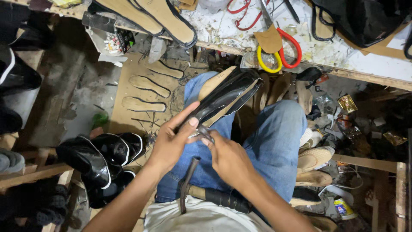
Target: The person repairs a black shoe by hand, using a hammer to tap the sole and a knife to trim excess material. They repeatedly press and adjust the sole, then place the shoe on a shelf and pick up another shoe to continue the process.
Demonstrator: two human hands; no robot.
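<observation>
We're gripping the black shoe upper over our lap, below the bench's near edge. Our left hand is wrapping its heel end, fingers clamped; our right hand is pinching its lower edge. A hammer is lying across our thigh.

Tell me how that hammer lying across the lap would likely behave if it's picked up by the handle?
The hammer would probably feel head-heavy: its dark metal head sits at one end of a wooden handle. It looks rigid. The black wrap on the handle likely aids grip. Resting loosely on the jeans, it may slide off if nudged.
</observation>
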